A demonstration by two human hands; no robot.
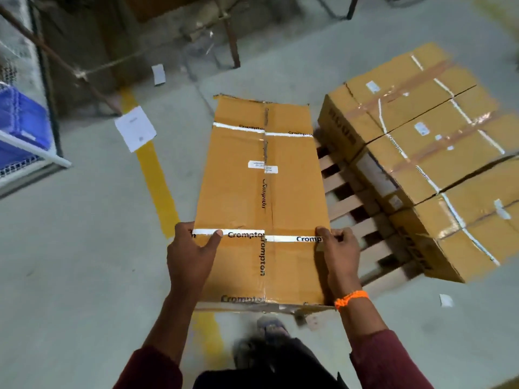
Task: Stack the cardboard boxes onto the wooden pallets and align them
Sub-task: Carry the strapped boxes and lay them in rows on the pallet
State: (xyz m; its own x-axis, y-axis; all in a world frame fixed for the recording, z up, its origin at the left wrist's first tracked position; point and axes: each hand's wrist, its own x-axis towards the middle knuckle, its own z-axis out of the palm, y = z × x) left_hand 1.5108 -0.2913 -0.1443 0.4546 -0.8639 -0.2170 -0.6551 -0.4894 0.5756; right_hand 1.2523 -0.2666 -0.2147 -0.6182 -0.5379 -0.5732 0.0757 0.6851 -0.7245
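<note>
Cardboard fills our view: a long box (262,197) carried level above the floor (84,248), near end toward us. Our left hand (191,256) and right hand (338,254) clamp its two long sides, thumbs over the white strap. Just right lies the bare slatted pallet (356,220), with three boxes (421,153) stacked beyond. We should swing right, lower flat, then push flush against them.

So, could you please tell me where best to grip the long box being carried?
Probably by its two long sides near the close end, as the left hand and right hand do now: the box is long, narrow and taped shut, with no handles.
</note>
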